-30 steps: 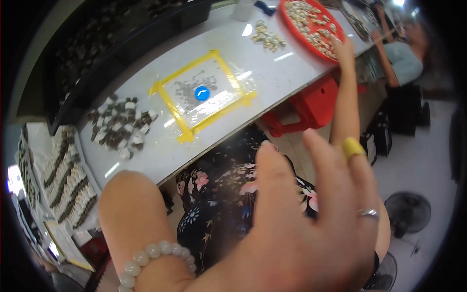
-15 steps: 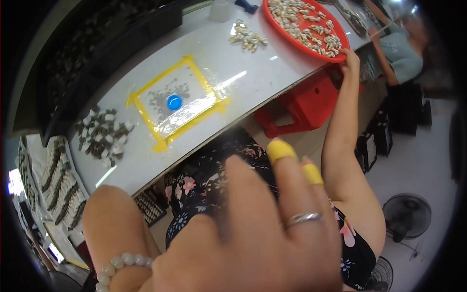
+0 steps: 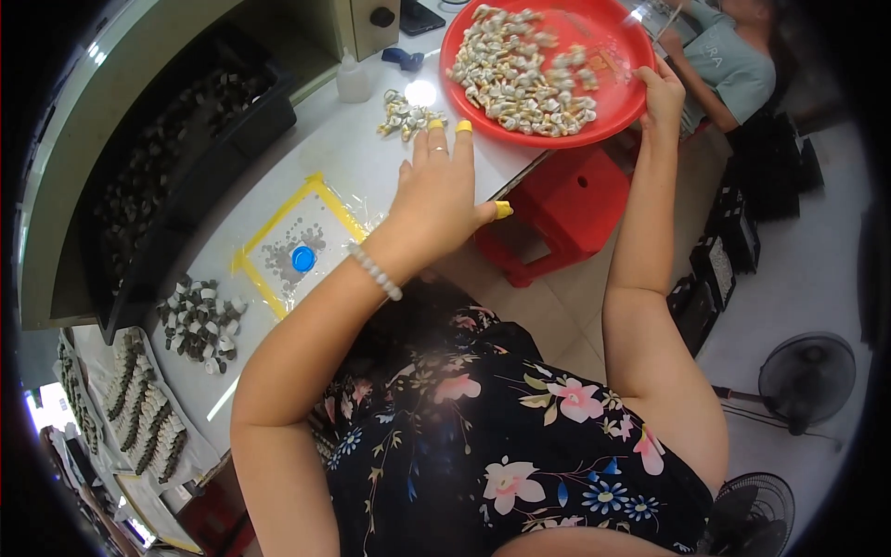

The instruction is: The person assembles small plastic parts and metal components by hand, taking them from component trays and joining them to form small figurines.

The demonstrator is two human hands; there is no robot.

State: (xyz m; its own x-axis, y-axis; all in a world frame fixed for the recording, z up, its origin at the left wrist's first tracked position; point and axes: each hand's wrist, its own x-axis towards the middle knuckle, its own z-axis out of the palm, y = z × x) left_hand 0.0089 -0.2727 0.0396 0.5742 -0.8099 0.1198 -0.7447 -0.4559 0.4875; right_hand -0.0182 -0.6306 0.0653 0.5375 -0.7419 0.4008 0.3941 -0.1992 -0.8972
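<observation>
My right hand (image 3: 663,97) grips the right rim of a round red tray (image 3: 548,141), which overhangs the table's edge. Inside the tray, many small shiny white-and-gold pieces (image 3: 515,74), shell-like, crowd its left and lower part; some are blurred. My left hand (image 3: 436,190) is stretched out over the table's front edge with fingers apart, holding nothing. Yellow covers sit on several of its fingertips. Just beyond these fingertips lies a small heap of similar white-and-gold pieces (image 3: 402,113) on the white table (image 3: 357,139).
A blue cap (image 3: 303,259) sits inside a yellow-taped square (image 3: 316,186) on the table. Left of it lies a pile of dark-and-white pieces (image 3: 200,320). A squeeze bottle (image 3: 353,79) stands behind. A red stool (image 3: 580,204) is below; another person (image 3: 724,70) sits at far right.
My left hand has moved away from in front of my body, out toward the tray and the small heap. The tray's pieces have shifted into a denser mass on its left.
</observation>
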